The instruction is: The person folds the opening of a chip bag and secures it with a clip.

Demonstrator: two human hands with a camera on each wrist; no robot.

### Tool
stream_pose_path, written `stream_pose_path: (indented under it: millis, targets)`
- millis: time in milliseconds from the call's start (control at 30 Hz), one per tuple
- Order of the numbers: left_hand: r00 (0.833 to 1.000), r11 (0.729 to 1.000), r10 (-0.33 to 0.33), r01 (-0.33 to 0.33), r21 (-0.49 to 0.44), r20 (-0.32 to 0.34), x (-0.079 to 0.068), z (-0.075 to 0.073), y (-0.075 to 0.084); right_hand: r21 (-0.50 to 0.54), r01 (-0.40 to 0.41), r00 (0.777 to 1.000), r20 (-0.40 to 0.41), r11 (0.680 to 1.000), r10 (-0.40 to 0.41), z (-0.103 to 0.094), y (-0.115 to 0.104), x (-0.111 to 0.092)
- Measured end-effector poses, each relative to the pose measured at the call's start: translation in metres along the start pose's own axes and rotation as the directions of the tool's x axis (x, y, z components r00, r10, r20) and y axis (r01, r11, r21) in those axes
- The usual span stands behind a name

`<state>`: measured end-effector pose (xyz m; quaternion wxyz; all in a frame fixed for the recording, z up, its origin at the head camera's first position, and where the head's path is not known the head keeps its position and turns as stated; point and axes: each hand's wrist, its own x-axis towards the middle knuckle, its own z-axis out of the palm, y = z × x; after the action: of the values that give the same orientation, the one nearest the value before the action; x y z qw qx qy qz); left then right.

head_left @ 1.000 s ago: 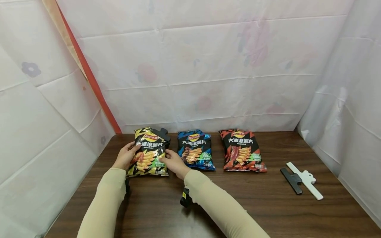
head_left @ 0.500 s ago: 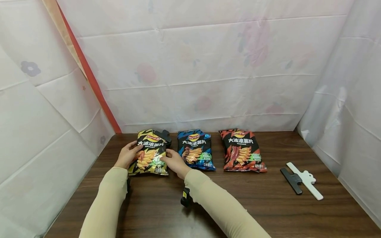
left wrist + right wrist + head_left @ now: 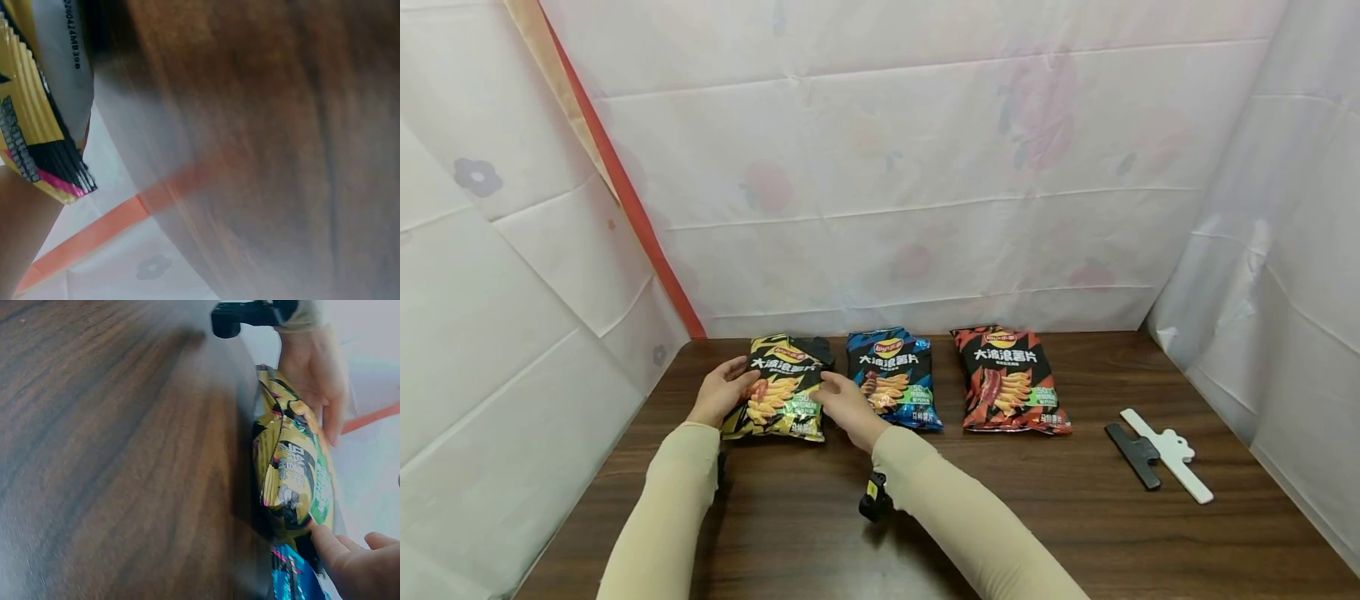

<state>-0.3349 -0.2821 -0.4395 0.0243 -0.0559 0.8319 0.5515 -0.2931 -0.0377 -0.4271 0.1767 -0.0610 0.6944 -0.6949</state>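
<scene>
A yellow-and-black chip bag (image 3: 775, 392) lies face up at the back left of the table, a dark clip-like piece (image 3: 816, 348) at its upper right corner. My left hand (image 3: 718, 393) holds the bag's left side, thumb over the front. On the opposite side, my right hand (image 3: 847, 408) holds the edge near the blue chip bag (image 3: 891, 379). The right wrist view shows the yellow bag (image 3: 290, 462) between the left hand (image 3: 315, 375) and right fingers (image 3: 331, 550). Only the bag's edge (image 3: 37, 106) appears in the left wrist view. Fingers beneath the bag are hidden.
A red chip bag (image 3: 1009, 379) lies right of the blue one. Farther right, a black bag clip (image 3: 1135, 456) and a white bag clip (image 3: 1168, 454) lie side by side on the brown wooden table (image 3: 1000, 508). White patterned sheets (image 3: 910, 167) hang behind and at both sides.
The yellow bag has tilted down flatter onto the table, its top edge shifting lower and slightly right. Both hands stay at its sides. The blue and red bags and the loose clips have not moved.
</scene>
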Motion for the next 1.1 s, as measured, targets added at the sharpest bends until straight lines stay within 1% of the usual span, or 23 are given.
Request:
stream_pose_path:
  millis: [133, 267, 433, 567, 600, 700, 833, 933, 1000, 1100]
  targets:
    - [1.0, 1.0, 0.017, -0.017, 0.01, 0.01, -0.003, 0.0, 0.003, 0.102, 0.015, 1.0, 0.018, 0.995, -0.017, -0.013, -0.002, -0.002]
    - [1.0, 1.0, 0.027, -0.027, 0.01, -0.003, -0.005, 0.001, 0.005, 0.137, 0.031, 0.999, 0.027, 0.99, -0.035, -0.028, -0.006, -0.007]
    - [0.997, 0.998, 0.059, -0.057, 0.027, -0.053, -0.009, 0.006, 0.01, 0.098, 0.069, 0.998, 0.001, 0.993, -0.07, -0.048, -0.014, -0.014]
    - [0.989, 0.995, 0.093, -0.087, 0.059, -0.115, -0.012, 0.013, 0.016, 0.054, 0.103, 0.995, -0.015, 0.993, -0.102, -0.063, -0.019, -0.022]
    - [0.986, 0.994, 0.101, -0.093, 0.063, -0.132, -0.012, 0.015, 0.017, 0.043, 0.108, 0.994, -0.02, 0.993, -0.108, -0.067, -0.019, -0.023]
    - [0.971, 0.985, 0.147, -0.127, 0.115, -0.188, -0.015, 0.021, 0.022, 0.007, 0.136, 0.99, -0.03, 0.991, -0.136, -0.078, -0.019, -0.027]
    - [0.954, 0.979, 0.19, -0.166, 0.121, -0.232, -0.022, 0.031, 0.03, -0.02, 0.156, 0.986, -0.054, 0.988, -0.157, -0.092, -0.016, -0.031]
    - [0.95, 0.974, 0.22, -0.203, 0.097, -0.221, -0.029, 0.042, 0.037, 0.0, 0.147, 0.986, -0.076, 0.989, -0.146, -0.102, -0.015, -0.034]
    - [0.949, 0.968, 0.249, -0.237, 0.08, -0.196, -0.033, 0.052, 0.041, 0.019, 0.143, 0.985, -0.098, 0.989, -0.141, -0.108, -0.014, -0.036]
    - [0.949, 0.961, 0.275, -0.275, 0.022, -0.156, -0.04, 0.069, 0.047, 0.018, 0.14, 0.981, -0.135, 0.99, -0.137, -0.118, -0.01, -0.037]
